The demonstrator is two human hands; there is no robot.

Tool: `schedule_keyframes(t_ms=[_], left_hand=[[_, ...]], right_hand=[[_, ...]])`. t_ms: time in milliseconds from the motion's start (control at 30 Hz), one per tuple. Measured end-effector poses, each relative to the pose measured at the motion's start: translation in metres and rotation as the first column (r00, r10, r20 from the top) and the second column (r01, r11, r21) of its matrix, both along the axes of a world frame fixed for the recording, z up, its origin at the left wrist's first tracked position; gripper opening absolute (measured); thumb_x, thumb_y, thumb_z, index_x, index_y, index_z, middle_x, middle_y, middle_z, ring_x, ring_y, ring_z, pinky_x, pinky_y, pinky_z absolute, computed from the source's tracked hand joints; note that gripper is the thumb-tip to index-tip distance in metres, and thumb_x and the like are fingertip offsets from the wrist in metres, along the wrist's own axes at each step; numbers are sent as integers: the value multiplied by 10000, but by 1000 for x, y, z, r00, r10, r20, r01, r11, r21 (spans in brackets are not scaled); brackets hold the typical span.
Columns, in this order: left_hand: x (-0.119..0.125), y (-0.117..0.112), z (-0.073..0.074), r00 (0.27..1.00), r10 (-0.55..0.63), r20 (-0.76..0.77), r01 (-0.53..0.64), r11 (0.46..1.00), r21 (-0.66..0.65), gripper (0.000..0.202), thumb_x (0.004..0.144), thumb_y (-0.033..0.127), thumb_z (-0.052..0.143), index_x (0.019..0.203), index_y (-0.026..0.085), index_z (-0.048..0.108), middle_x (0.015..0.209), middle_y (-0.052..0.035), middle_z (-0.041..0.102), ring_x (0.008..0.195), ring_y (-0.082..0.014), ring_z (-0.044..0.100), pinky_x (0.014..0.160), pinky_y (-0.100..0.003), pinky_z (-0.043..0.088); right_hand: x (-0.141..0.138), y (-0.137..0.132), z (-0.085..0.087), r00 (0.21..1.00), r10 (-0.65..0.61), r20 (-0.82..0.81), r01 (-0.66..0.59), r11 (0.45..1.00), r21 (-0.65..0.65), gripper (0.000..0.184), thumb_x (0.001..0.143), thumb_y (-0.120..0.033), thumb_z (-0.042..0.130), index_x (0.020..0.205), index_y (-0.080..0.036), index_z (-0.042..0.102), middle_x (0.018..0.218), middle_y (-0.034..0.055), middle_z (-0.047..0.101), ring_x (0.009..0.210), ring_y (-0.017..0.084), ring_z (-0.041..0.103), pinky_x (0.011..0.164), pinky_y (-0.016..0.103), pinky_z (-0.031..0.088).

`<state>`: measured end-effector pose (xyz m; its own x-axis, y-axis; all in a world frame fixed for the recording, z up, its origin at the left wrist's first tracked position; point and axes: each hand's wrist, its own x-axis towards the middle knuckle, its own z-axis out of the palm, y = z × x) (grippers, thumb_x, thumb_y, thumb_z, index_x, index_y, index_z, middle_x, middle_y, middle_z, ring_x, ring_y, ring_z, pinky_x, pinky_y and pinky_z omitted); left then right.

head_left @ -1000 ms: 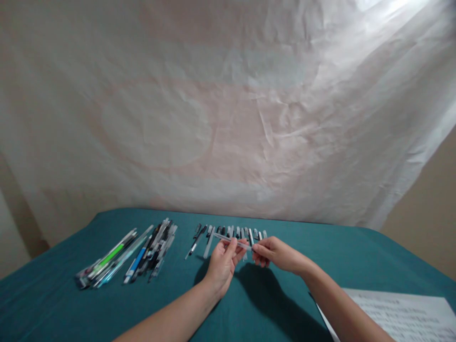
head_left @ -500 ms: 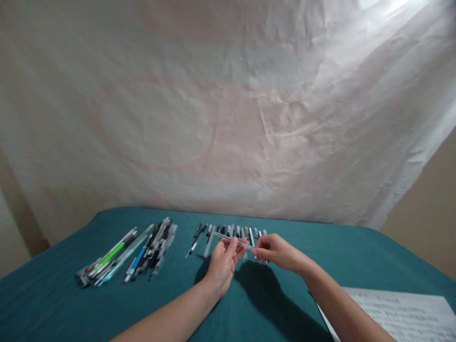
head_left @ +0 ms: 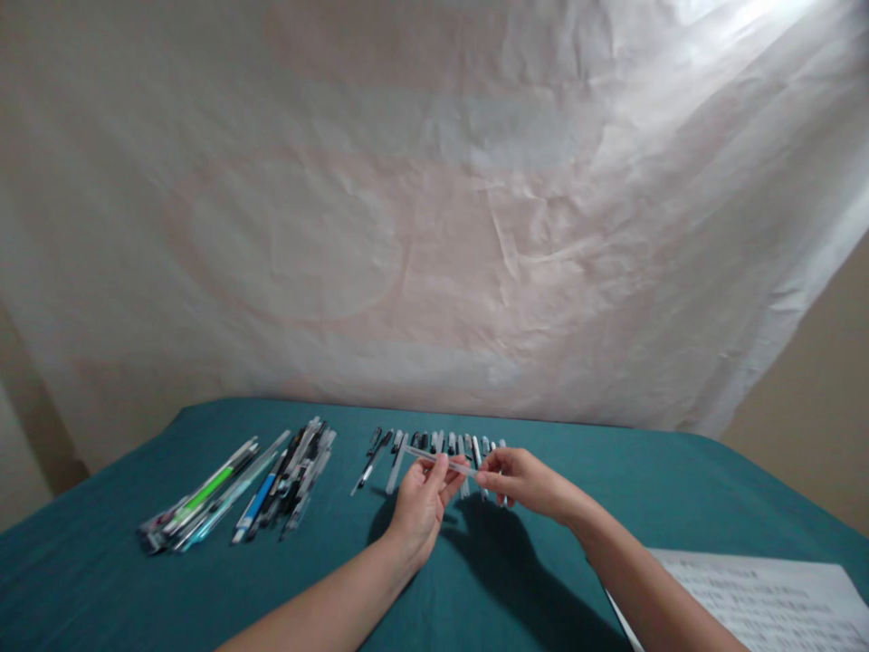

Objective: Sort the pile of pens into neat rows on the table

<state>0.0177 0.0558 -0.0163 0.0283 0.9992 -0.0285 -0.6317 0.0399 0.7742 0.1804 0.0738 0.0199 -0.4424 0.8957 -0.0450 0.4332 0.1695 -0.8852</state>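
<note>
- The left hand (head_left: 421, 507) pinches a clear pen (head_left: 440, 462) between thumb and fingertips, holding it just above the teal table (head_left: 136, 589), near the middle of its far edge.
- The right hand (head_left: 520, 480) pinches the pen's right end with its fingertips; the two hands nearly meet.
- A row of pens (head_left: 434, 445) lies on the cloth right behind the hands, along the far edge.
- A pile of pens (head_left: 237, 493) lies well apart, toward the far left corner.
- A printed sheet (head_left: 753, 598) lies at the near right corner.
</note>
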Motion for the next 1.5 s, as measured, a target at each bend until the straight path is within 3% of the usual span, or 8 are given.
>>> schedule_keyframes(t_ms=[133, 367, 600, 800, 900, 1067, 1300, 1500], left_hand=[[0, 1, -1, 1000, 5, -10, -5, 1000, 5, 157, 769, 245, 565, 832, 130, 478, 935, -108, 624, 857, -138, 601, 818, -266, 477], [1, 1, -2, 1000, 16, -22, -16, 1000, -5, 157, 768, 236, 567, 832, 129, 471, 941, -112, 622, 852, -140, 603, 812, -275, 483], [0, 1, -1, 999, 29, -33, -29, 999, -14, 144, 767, 231, 567, 808, 128, 476, 917, -105, 629, 840, -135, 607, 814, -275, 482], [0, 2, -3, 999, 43, -32, -44, 999, -24, 144, 769, 234, 565, 805, 126, 477, 915, -106, 630, 843, -138, 608, 822, -283, 480], [0, 3, -4, 999, 40, -26, -41, 999, -30, 143, 771, 233, 563, 807, 125, 476, 917, -109, 630, 839, -137, 608, 818, -280, 482], [0, 1, -4, 1000, 16, -17, -17, 1000, -25, 149, 769, 237, 565, 814, 127, 475, 910, -111, 632, 835, -138, 609, 804, -272, 489], [1, 0, -5, 1000, 1, -20, -2, 1000, -26, 149, 772, 233, 561, 826, 128, 470, 920, -114, 629, 826, -129, 607, 800, -266, 486], [1, 0, -6, 1000, -16, -24, 16, 999, -37, 162, 767, 243, 565, 837, 133, 468, 928, -108, 627, 830, -139, 608, 799, -279, 487]], right_hand=[[-2, 0, -1, 999, 51, -17, -52, 997, -61, 447, 790, -529, 377, 744, -126, 565, 668, 30, 598, 480, 82, 499, 430, 188, 379], [-1, -1, 2, 1000, -23, -17, 23, 1000, 5, 313, 682, -447, 578, 712, -135, 561, 563, -10, 565, 465, 84, 494, 435, 183, 377], [-3, -1, -3, 994, 26, -102, -33, 996, -77, 307, 721, -435, 528, 735, -132, 577, 606, -3, 576, 462, 78, 500, 441, 191, 404], [9, 4, 2, 997, 21, -73, -26, 998, -58, 242, 696, -369, 567, 742, -132, 573, 580, -12, 560, 500, 91, 520, 438, 185, 406], [24, 18, -8, 998, -58, 1, 58, 998, 19, 213, 705, -334, 554, 758, -131, 588, 565, -15, 545, 519, 98, 524, 458, 191, 423], [47, 44, -47, 897, -404, 179, 371, 908, 192, 107, 702, -225, 542, 769, -143, 557, 586, -1, 579, 490, 97, 537, 447, 181, 394], [50, 55, -72, 829, -512, 223, 381, 810, 445, 96, 688, -208, 520, 739, -161, 586, 670, 35, 634, 628, 150, 582, 584, 225, 401], [43, 57, -79, 799, -568, 198, 402, 750, 526, 130, 701, -192, 490, 769, -168, 597, 703, 40, 633, 654, 154, 578, 603, 224, 392]])
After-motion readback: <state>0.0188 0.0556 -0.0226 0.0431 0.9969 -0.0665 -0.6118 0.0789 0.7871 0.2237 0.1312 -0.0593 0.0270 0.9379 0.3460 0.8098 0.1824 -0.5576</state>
